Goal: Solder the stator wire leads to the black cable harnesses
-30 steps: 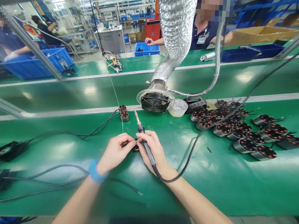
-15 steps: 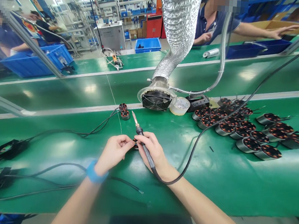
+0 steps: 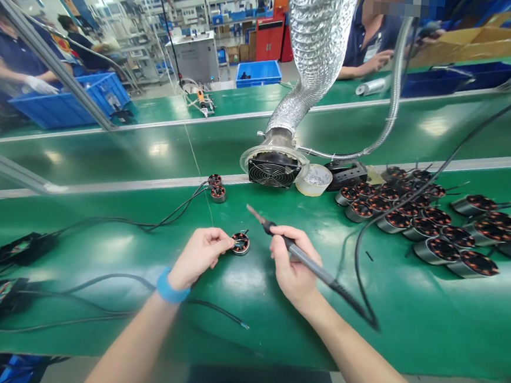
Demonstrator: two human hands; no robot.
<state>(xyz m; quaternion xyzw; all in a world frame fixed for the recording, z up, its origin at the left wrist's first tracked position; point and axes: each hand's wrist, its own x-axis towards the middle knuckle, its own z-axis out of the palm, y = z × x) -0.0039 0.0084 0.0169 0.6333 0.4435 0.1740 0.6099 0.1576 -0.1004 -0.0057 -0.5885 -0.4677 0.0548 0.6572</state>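
Note:
A small round motor part (image 3: 241, 246) with copper coils in a metal ring sits on the green bench in front of me. Thumb and forefinger of my left hand (image 3: 204, 249) are pinched at its left edge, on what looks like a thin wire end. A blue band circles my left wrist. In my right hand (image 3: 296, 265) is a soldering iron (image 3: 315, 268), gripped like a pen. Its tip (image 3: 254, 213) points up and left, above the motor part and apart from it. The iron's black cord loops down beside my right forearm.
Several similar motor parts (image 3: 436, 250) stand grouped at the right. Two cabled ones (image 3: 217, 193) are at the back left. A fume fan (image 3: 273, 172) hangs by a white tub (image 3: 313, 180). Cables (image 3: 219, 309) and black housings (image 3: 3, 298) lie left. Co-workers sit beyond.
My right hand has moved right with the soldering iron, taking it away from the motor part, which now shows more fully. My left hand stays pinched at its edge.

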